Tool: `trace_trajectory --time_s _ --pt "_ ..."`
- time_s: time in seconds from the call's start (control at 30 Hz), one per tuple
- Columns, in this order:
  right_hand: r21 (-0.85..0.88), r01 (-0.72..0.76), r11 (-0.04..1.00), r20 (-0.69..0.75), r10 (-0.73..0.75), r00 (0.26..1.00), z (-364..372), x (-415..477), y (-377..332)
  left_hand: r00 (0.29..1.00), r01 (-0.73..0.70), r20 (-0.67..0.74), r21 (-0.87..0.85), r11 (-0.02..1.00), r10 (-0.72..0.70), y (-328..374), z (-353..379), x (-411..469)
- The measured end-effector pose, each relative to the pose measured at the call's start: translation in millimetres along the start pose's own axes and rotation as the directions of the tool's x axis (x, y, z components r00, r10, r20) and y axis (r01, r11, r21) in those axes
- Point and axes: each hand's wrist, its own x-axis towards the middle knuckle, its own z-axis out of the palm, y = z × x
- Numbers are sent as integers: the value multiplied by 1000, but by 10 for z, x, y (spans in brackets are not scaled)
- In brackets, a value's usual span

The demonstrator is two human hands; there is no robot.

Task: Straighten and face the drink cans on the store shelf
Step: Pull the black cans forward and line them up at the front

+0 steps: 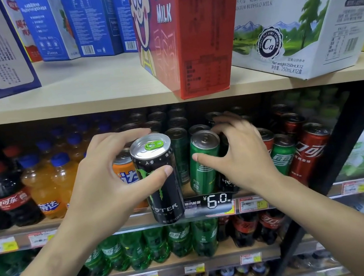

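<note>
Left hand (109, 180) grips black can (164, 197); right hand (243, 154) grips green can (203, 175).

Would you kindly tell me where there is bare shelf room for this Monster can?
The upper shelf has bare wood between the blue cartons and the red milk carton. On the can shelf, a front gap seems open between the orange Fanta can and the green Sprite can, partly hidden by the Monster can. Elsewhere cans stand packed.
</note>
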Motion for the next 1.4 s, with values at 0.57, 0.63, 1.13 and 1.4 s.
trace_trajectory --time_s 0.57,0.63,1.13,1.4 --pt "224 48 974 61 -63 996 -159 -96 -211 998 48 31 -47 998 -47 -86 -41 -135" --pt "226 43 973 60 -58 997 -108 -65 -221 998 52 30 -36 998 -51 -109 -45 -170" --pt "173 70 982 62 -81 995 210 148 -241 996 69 61 8 998 -69 -184 -78 -279" --pt "166 61 984 65 -72 995 203 165 -228 996 54 67 -3 999 -54 -191 -22 -275"
